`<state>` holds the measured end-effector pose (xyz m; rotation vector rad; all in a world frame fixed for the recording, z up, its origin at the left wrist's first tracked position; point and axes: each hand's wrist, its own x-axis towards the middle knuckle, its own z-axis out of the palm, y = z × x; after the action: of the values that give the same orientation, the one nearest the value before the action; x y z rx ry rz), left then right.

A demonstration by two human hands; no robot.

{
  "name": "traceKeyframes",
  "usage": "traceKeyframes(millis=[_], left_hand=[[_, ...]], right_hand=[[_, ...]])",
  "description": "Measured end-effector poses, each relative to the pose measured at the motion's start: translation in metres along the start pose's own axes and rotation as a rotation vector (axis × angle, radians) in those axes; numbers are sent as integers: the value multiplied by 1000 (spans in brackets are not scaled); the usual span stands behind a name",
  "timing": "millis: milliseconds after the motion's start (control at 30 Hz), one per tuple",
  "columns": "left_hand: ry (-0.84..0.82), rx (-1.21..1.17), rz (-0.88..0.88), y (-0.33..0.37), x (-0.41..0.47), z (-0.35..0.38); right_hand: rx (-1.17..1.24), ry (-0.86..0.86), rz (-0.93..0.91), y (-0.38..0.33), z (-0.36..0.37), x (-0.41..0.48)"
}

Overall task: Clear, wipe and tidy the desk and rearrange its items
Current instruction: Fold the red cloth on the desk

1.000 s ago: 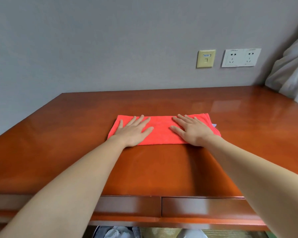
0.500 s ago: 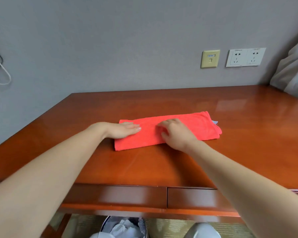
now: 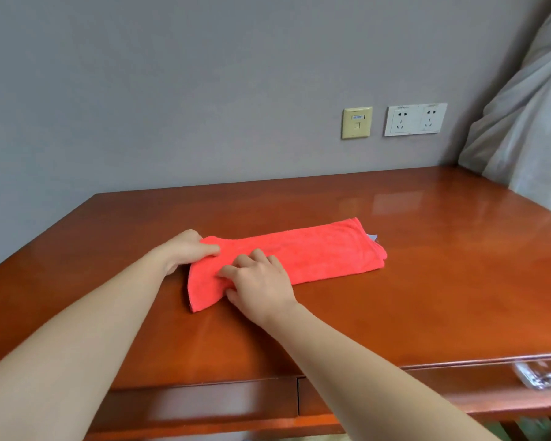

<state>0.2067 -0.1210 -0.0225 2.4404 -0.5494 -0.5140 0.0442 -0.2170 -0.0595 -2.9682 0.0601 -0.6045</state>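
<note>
A folded red cloth [image 3: 315,253] lies on the glossy brown wooden desk [image 3: 442,281], running from the centre toward the right. My left hand [image 3: 188,249] grips the cloth's left end at its far corner, thumb on top. My right hand [image 3: 261,281] pinches the near left edge of the cloth with curled fingers, lifting a fold slightly. A small white tag [image 3: 372,237] sticks out at the cloth's far right end.
A grey wall stands behind the desk, carrying a beige network plate [image 3: 357,122] and a white double socket [image 3: 414,119]. Grey fabric [image 3: 522,128] hangs over the desk's right back corner. Two drawers sit under the front edge, one with a metal handle [image 3: 536,377].
Both hands went from lying flat on the cloth to its left end and now grasp it. The cloth's left end has bunched up, and the camera has shifted left.
</note>
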Motion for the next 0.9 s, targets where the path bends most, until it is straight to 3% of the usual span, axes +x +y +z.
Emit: traceKeyframes(millis=[100, 233, 467, 700, 900], left_hand=[[-12, -250, -42, 2, -1, -6], [-40, -733, -130, 12, 2, -6], [-140, -1110, -133, 71, 12, 19], [-148, -977, -55, 132, 21, 55], [-126, -688, 15, 163, 27, 83]], right_hand=[[25, 86, 36, -1, 3, 5], [522, 143, 343, 10, -9, 0], [946, 289, 636, 55, -29, -13], [1328, 361, 837, 109, -44, -31], [1351, 281, 932, 142, -56, -47]])
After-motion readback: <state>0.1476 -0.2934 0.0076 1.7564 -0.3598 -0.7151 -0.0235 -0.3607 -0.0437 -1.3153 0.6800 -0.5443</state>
